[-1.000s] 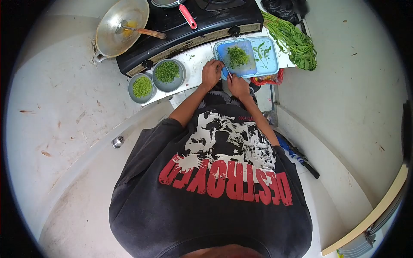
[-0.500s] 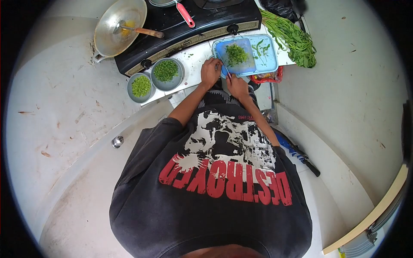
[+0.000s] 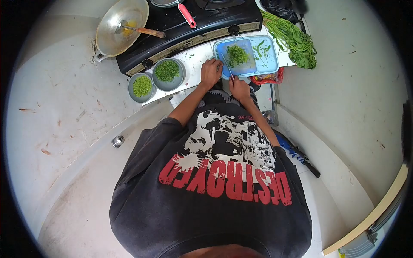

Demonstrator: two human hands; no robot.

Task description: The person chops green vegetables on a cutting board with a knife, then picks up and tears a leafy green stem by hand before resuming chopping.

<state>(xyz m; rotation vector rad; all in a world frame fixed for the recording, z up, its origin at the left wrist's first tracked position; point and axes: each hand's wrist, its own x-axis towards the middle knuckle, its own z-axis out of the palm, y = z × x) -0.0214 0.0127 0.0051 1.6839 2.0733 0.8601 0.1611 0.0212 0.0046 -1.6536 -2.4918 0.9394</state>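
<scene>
My right hand (image 3: 239,89) is wrapped round the handle of a knife (image 3: 227,66), whose blade points up and left over a blue cutting board (image 3: 251,65). Chopped green leaves (image 3: 237,56) lie in a heap on that board, just beyond the blade. My left hand (image 3: 211,72) is closed at the board's left edge, close to the blade; whatever its curled fingers hold is too small to make out. The board rests in a light blue tray (image 3: 272,64), which has leaf scraps in its right part.
Two grey bowls of chopped greens, a larger (image 3: 181,79) and a smaller (image 3: 134,97), stand left on the tiled counter. Behind is a black stove (image 3: 180,38) with a wok (image 3: 107,38) and a red-handled pan (image 3: 187,16). Leafy stalks (image 3: 297,43) lie at right.
The knife blade has swung slightly to the right over the board, away from my left fingers. Both hands stay in nearly the same place.
</scene>
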